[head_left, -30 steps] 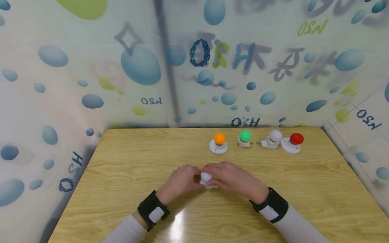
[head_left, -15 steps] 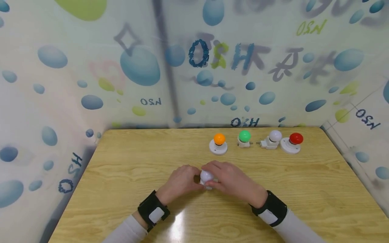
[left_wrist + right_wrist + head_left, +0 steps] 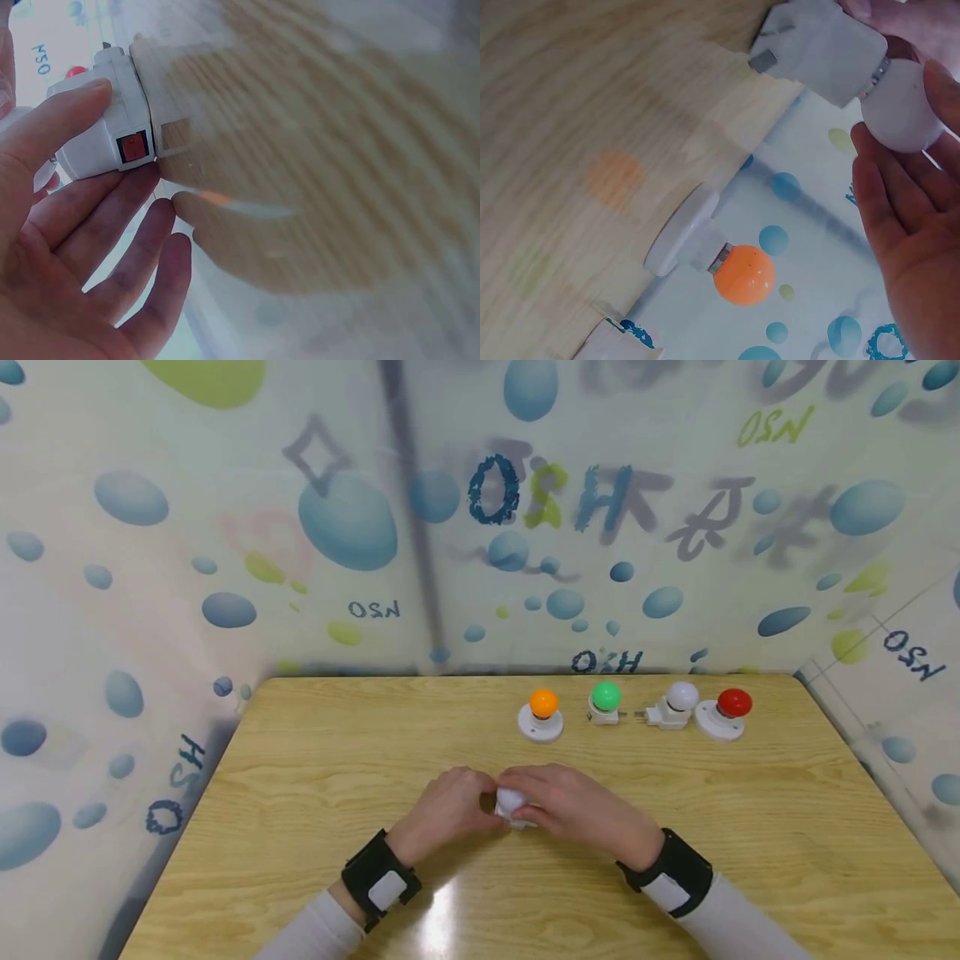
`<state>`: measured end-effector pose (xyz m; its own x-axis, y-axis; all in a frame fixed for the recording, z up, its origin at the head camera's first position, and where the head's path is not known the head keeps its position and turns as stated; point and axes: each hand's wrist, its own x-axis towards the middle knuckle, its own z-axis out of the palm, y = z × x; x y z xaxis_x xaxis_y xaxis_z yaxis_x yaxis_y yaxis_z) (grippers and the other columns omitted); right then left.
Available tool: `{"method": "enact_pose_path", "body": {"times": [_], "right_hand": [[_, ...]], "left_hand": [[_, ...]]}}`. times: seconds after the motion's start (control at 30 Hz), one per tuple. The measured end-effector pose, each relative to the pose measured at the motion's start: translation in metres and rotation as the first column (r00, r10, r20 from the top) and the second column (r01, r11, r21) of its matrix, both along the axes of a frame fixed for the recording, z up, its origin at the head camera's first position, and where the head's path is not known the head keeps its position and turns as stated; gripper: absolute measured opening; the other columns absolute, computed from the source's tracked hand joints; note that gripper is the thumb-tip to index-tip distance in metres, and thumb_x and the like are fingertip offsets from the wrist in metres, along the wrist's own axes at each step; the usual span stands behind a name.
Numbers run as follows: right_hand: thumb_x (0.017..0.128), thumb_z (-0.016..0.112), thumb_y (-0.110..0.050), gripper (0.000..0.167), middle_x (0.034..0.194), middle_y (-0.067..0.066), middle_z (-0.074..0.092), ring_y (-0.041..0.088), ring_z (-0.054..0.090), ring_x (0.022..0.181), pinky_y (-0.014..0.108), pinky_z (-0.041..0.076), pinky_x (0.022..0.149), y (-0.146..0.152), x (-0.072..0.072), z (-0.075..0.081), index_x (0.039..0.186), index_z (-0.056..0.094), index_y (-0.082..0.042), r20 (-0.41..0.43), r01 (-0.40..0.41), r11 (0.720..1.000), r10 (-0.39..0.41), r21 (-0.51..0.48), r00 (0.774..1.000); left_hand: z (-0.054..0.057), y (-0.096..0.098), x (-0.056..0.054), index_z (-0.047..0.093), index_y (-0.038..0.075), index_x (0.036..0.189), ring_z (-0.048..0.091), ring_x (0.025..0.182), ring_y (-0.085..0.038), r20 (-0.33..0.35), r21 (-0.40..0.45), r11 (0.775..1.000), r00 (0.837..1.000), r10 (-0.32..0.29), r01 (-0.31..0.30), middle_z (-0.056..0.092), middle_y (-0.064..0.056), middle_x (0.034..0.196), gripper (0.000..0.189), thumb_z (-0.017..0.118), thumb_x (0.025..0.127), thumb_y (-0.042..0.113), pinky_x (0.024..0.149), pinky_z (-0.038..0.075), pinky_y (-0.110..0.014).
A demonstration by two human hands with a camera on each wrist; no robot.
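Note:
Near the middle of the table, my left hand [image 3: 450, 807] grips a white plug-in lamp socket [image 3: 132, 112] between thumb and fingers. A small red switch [image 3: 133, 147] shows on the socket's side. From the other side my right hand [image 3: 573, 806] holds the round white bulb [image 3: 901, 109] by its globe, thumb and fingers around it. The bulb sits at the socket's mouth, and a strip of its metal thread shows between them in the right wrist view. Metal prongs [image 3: 763, 61] stick out of the socket. In the head view, fingers partly cover both parts.
Along the table's back stand an orange bulb [image 3: 543, 702] on a round white base, a green bulb [image 3: 606, 696] in a plug-in socket, another white bulb [image 3: 682, 697] in a socket with prongs, and a red bulb [image 3: 733, 702] on a round base. Patterned cloth [image 3: 360, 643] hangs behind.
My right fingers and thumb have shifted slightly around the white bulb. The left hand and the socket stay in about the same place.

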<state>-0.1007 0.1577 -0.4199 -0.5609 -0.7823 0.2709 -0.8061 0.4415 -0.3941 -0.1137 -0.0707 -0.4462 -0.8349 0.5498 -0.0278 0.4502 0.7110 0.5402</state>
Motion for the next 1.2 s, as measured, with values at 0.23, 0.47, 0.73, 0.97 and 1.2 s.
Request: {"method": "enact_pose_path", "body": {"times": [0.23,0.47,0.73,0.97,1.2], "right_hand": [[0.094,0.078,-0.022,0.044,0.126,0.009,0.071,0.021,0.070,0.106,0.039,0.058,0.090,-0.004,0.006,-0.008,0.132,0.063,-0.005,-0.112,0.061,0.997,-0.066,-0.047,0.992],[0.091,0.080,-0.030,0.045,0.120,0.007,0.073,0.019,0.071,0.102,0.039,0.059,0.088,-0.011,0.011,-0.018,0.127,0.067,-0.006,-0.174,0.147,0.984,-0.162,-0.097,0.971],[0.095,0.075,-0.035,0.042,0.120,0.007,0.073,0.019,0.070,0.101,0.038,0.059,0.086,-0.015,0.017,-0.020,0.126,0.067,-0.008,-0.153,0.217,0.971,-0.230,-0.098,0.961],[0.099,0.070,-0.036,0.052,0.138,0.004,0.063,0.017,0.062,0.121,0.038,0.054,0.099,-0.006,0.010,-0.011,0.142,0.058,-0.009,0.161,0.182,0.983,-0.176,-0.028,0.971],[0.096,0.075,-0.028,0.045,0.125,0.006,0.071,0.017,0.069,0.107,0.037,0.058,0.089,-0.006,0.008,-0.009,0.133,0.065,-0.006,0.106,0.157,0.987,-0.154,-0.024,0.982]], "left_hand": [[0.001,0.000,0.001,0.079,0.014,0.096,0.054,0.071,-0.006,-0.013,0.008,1.000,1.000,-0.005,0.005,0.069,0.008,0.082,0.030,0.092,0.076,0.033,0.060,0.047,-0.026],[-0.001,-0.002,0.000,0.081,0.016,0.100,0.055,0.072,-0.004,-0.005,0.004,1.000,1.000,0.000,0.000,0.073,0.007,0.088,0.033,0.090,0.079,0.039,0.061,0.048,-0.025],[-0.002,-0.002,0.000,0.081,0.017,0.101,0.055,0.072,-0.003,-0.018,0.020,1.000,1.000,-0.011,0.011,0.073,0.009,0.087,0.032,0.090,0.080,0.040,0.060,0.048,-0.024],[-0.003,-0.001,0.001,0.081,0.016,0.096,0.055,0.069,-0.004,-0.031,0.021,1.000,1.000,-0.004,0.005,0.072,0.009,0.081,0.031,0.090,0.079,0.040,0.058,0.047,-0.024],[0.001,0.001,0.002,0.081,0.015,0.098,0.055,0.071,-0.004,-0.018,0.004,1.000,1.000,-0.005,0.005,0.072,0.008,0.084,0.031,0.091,0.078,0.036,0.059,0.048,-0.023]]}}
